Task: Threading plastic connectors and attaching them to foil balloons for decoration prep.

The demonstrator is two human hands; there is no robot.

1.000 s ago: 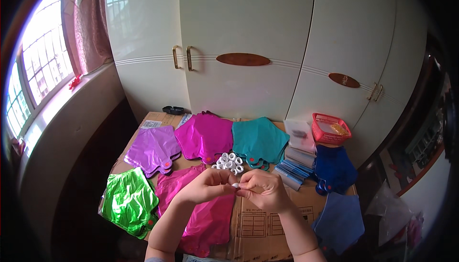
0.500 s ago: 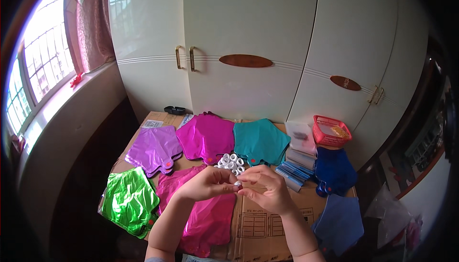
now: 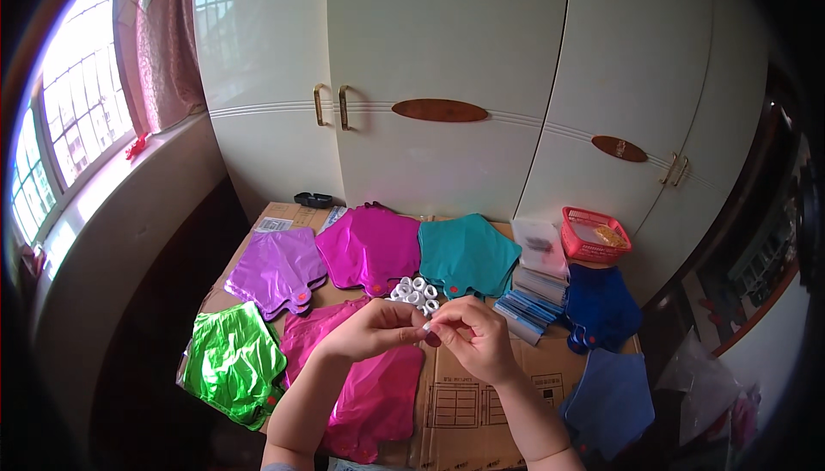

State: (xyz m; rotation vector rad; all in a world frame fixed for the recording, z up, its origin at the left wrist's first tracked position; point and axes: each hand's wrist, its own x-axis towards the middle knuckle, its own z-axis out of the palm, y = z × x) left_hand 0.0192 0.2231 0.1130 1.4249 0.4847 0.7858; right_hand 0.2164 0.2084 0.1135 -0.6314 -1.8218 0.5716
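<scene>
between both hands (image 3: 427, 330) — tiny white piece (image 3: 426, 327), indistinct.

1. The single view comes from the head, worn high and looking forward and down over the bench (image 3: 481, 402).
2. It faces a wall of pale cupboard doors (image 3: 447, 84); a window (image 3: 69, 127) lies at its left rim.
3. The left hand (image 3: 369, 329) and right hand (image 3: 477, 338) sit near, low in the centre, with forearms entering from the lower edge.
4. The fisheye lens bends straight edges toward the rim and darkens the corners.
5. No second view shares the scene.
</scene>
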